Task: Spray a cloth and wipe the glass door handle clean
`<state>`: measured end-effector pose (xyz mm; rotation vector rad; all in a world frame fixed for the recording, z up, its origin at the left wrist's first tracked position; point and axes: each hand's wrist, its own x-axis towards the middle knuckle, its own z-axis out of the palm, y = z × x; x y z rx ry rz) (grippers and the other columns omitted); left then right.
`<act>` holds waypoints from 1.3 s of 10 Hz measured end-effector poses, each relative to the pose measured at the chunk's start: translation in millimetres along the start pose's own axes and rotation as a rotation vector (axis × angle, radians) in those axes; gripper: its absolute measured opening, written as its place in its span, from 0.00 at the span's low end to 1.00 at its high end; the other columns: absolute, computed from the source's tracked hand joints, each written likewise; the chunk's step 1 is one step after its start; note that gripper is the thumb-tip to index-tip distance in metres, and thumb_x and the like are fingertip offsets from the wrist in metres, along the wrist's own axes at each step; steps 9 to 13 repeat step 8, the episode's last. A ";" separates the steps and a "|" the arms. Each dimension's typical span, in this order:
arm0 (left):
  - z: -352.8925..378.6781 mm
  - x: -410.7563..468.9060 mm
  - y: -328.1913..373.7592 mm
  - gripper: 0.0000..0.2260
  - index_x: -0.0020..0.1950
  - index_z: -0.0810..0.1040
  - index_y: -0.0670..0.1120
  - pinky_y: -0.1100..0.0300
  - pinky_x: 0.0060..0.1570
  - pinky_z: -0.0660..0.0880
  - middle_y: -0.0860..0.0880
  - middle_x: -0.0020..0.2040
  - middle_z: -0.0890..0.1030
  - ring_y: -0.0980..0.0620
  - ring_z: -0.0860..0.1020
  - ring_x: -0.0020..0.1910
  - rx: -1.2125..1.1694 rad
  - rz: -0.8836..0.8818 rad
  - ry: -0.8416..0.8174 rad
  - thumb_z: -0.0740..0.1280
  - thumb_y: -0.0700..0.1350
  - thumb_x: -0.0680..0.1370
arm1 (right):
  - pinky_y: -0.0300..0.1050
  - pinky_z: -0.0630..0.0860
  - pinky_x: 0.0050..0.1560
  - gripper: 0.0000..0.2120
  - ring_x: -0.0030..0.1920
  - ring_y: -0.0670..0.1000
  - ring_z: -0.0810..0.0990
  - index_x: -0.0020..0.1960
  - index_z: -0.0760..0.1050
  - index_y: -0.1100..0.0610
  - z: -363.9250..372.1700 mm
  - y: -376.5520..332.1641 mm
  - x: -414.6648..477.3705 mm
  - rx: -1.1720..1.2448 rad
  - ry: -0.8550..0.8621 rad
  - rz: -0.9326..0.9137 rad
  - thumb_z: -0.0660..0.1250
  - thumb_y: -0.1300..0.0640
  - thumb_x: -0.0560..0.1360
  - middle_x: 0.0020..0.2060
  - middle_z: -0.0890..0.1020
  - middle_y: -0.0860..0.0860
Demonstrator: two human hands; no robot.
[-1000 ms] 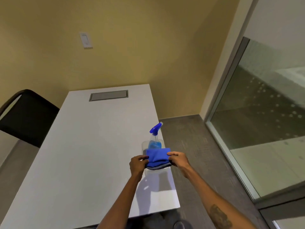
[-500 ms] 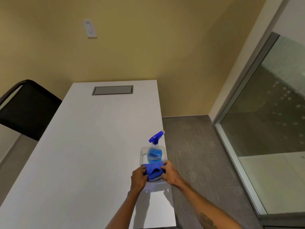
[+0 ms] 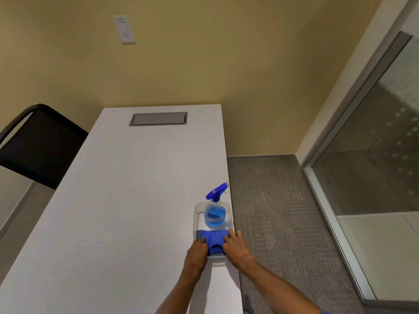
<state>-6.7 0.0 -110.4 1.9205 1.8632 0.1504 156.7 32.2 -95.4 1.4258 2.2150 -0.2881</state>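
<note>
Yellow wall (image 3: 204,64), grey carpet (image 3: 276,223), glass panel (image 3: 374,177) at right; no door handle in view. White table (image 3: 124,211): clear tray (image 3: 196,214) at its right edge, spray bottle (image 3: 215,214) upright in the far end, blue liquid, blue trigger head. Cloth (image 3: 214,242): blue, folded, bunched. A second ago I held it up in front of the bottle; now it lies in the tray's near end. My left hand (image 3: 196,251) and right hand (image 3: 235,247) press in on its two sides, fingers curled on the fabric. Judgement: cloth being set down or gathered; spraying not begun.
</note>
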 end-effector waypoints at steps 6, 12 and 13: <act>-36.8 -10.7 22.2 0.11 0.62 0.75 0.46 0.57 0.60 0.77 0.47 0.55 0.81 0.51 0.80 0.52 -0.132 0.005 -0.158 0.62 0.49 0.83 | 0.57 0.62 0.70 0.12 0.67 0.58 0.71 0.61 0.74 0.55 -28.6 -15.1 -42.1 0.260 0.188 0.108 0.61 0.59 0.79 0.60 0.79 0.57; -53.4 -18.4 37.5 0.13 0.60 0.77 0.43 0.51 0.60 0.76 0.43 0.54 0.82 0.44 0.80 0.54 -0.226 0.093 -0.162 0.59 0.49 0.85 | 0.54 0.61 0.71 0.19 0.71 0.58 0.68 0.70 0.69 0.58 -40.7 -23.5 -72.4 0.359 0.247 0.210 0.61 0.59 0.80 0.69 0.74 0.57; -53.4 -18.4 37.5 0.13 0.60 0.77 0.43 0.51 0.60 0.76 0.43 0.54 0.82 0.44 0.80 0.54 -0.226 0.093 -0.162 0.59 0.49 0.85 | 0.54 0.61 0.71 0.19 0.71 0.58 0.68 0.70 0.69 0.58 -40.7 -23.5 -72.4 0.359 0.247 0.210 0.61 0.59 0.80 0.69 0.74 0.57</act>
